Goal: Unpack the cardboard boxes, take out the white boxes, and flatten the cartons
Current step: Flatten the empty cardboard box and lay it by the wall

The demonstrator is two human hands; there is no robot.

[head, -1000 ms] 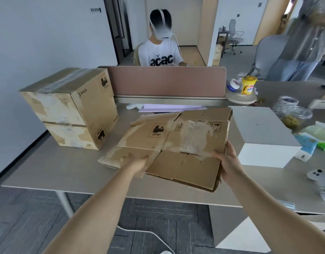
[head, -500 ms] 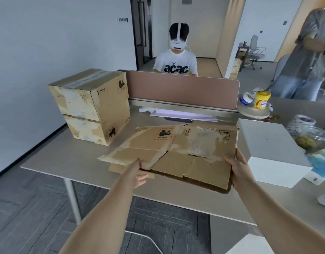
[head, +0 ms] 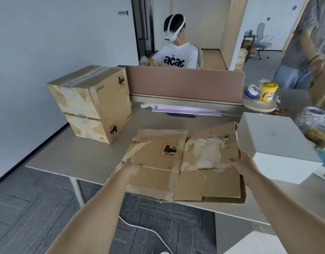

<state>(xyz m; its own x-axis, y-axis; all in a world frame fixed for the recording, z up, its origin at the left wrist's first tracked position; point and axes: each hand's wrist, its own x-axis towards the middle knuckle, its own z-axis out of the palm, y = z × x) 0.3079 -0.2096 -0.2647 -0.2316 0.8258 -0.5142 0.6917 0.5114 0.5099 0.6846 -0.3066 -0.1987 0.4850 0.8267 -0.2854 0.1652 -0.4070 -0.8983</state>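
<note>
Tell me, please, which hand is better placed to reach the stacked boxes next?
Left, probably: the left hand is nearer the stacked brown cardboard boxes; the right hand grips the flattened brown carton farther away.

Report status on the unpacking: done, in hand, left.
Done: a white box is out on the table, and there is one flattened carton. In hand: the left hand and right hand hold the flattened carton by its side edges, over the table's near edge. Left: two taped cartons stacked at the table's left, unopened.
</note>
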